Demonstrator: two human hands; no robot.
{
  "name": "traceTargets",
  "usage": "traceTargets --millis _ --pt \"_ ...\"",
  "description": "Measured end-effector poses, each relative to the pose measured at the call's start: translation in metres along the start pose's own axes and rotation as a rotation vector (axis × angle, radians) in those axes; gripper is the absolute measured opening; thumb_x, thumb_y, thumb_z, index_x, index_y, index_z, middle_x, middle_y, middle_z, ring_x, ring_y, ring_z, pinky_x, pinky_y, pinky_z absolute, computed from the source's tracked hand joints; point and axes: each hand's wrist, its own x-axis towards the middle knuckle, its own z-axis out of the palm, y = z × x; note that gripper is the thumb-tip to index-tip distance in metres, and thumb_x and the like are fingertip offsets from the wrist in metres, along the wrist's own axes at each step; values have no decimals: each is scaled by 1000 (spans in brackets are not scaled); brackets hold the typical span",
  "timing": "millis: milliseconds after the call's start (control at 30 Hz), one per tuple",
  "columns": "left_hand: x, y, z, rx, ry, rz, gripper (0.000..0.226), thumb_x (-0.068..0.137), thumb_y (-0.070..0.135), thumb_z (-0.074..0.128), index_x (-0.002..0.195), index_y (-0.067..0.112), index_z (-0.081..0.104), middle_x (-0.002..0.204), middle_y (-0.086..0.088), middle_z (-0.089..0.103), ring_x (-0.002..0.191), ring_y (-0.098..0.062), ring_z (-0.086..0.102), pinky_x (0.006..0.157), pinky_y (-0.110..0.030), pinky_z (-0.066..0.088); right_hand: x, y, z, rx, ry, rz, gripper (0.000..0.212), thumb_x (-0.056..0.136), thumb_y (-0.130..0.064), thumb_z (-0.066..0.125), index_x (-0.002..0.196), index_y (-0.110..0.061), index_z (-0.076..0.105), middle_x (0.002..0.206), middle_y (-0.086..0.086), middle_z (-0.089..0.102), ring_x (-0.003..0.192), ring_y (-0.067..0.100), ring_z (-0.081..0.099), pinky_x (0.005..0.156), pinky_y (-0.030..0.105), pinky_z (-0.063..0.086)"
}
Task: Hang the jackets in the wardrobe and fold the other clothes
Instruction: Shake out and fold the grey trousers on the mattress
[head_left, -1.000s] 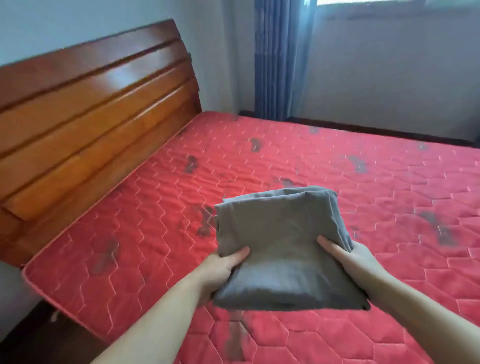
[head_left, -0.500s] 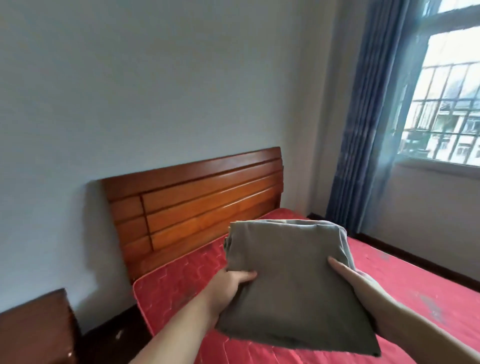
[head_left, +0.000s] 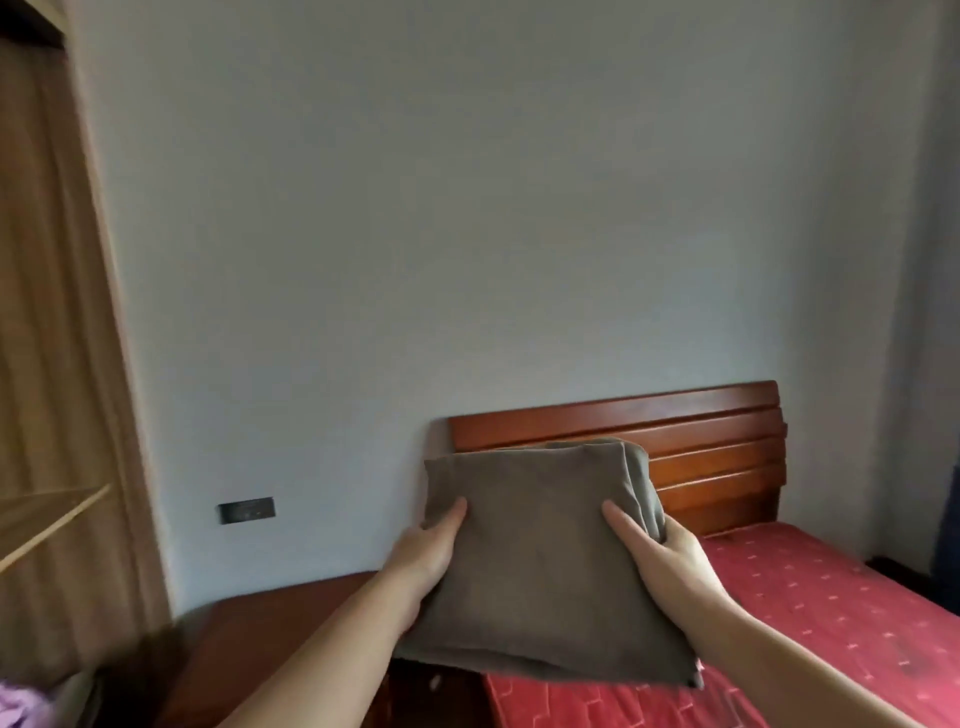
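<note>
While carried chest-high between both hands, clear of every surface, hung above the gap where the bed's (head_left: 810, 613) near corner met the bedside cabinet (head_left: 270, 639). Faced the plain wall, with the wardrobe (head_left: 57, 364) at far left, one bare shelf (head_left: 52, 514) showing inside. Looked, judging by the neat square of the folded grey garment (head_left: 540, 561), like the folding step was done for this piece and the putting-away step was in hand. Called next for a turn toward the wardrobe and a level slide onto that shelf, keeping the stack flat so the layers on its right edge did not slip apart. Gripped narrowly on both sides: left hand (head_left: 421, 556) clamped the left edge, thumb on top and fingers hidden beneath; right hand (head_left: 670, 566) pinched the right edge likewise, thumb laid across the top, fingers underneath out of sight. Showed a scrap of purple cloth (head_left: 21, 701) at bottom left, too blurred to identify.
</note>
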Motion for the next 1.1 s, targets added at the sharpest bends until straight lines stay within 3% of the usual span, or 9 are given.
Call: traceTargets --millis 167,267,433,533,633,800,900,1033,1100 --pt "-67 -8 -1 -14 155 -3 46 81 70 56 103 29 62 97 7 68 87 -14 64 63 -26 48 -25 4 -16 91 -181 75 49 68 -67 70 102 -32 64 79 -13 75 69 6 72 56 22 54" --pt "-110 -17 -6 -33 192 -74 52 66 80 61 93 36 60 94 11 69 85 -10 66 57 -22 47 -41 7 -21 137 -334 209 67 55 -71 75 108 -31 63 84 -6 76 75 15 74 68 31 56" --pt "-170 -22 -51 -115 204 -130 79 44 78 78 106 28 71 93 6 76 88 -16 73 75 -32 53 -64 -6 17 149 -548 328 78 50 -72 75 109 -23 66 87 1 77 80 23 74 69 34 56" --pt "-195 -27 -94 -164 318 -151 77 39 72 82 100 26 69 83 5 77 75 -17 74 64 -28 52 -73 -23 61 164 -740 404 78 50 -67 80 108 -16 71 99 8 76 88 27 73 77 38 54" --pt "-212 -37 -140 -229 451 -171 94 34 76 83 112 29 66 101 -1 75 95 -26 70 85 -40 53 -84 -33 115 179 -848 437 78 51 -63 82 109 -12 72 102 12 74 91 30 72 82 40 54" --pt "-216 -53 -208 -274 662 -72 46 76 56 68 110 28 58 105 -2 62 100 -24 60 94 -39 45 -105 -34 207 101 -844 416 87 48 -71 76 107 -6 69 101 15 73 85 30 73 77 37 57" --pt "-205 -85 -247 -191 582 99 49 100 29 49 140 1 42 137 -20 51 127 -33 48 104 -34 35 -107 -30 244 60 -824 372 85 46 -75 73 101 -10 68 93 10 75 83 27 73 69 33 57" --pt "-169 -78 -260 44 740 75 45 104 21 40 140 -6 39 145 -23 43 134 -34 41 109 -34 32 -82 -21 270 37 -844 388 79 56 -72 75 106 -11 68 90 9 76 85 30 73 83 42 57" --pt "-156 -77 -264 41 706 188 43 105 14 33 142 -9 33 149 -24 36 137 -33 36 106 -31 28 -61 -17 277 41 -874 389 76 58 -68 75 106 -9 69 91 11 76 82 30 74 76 39 59"
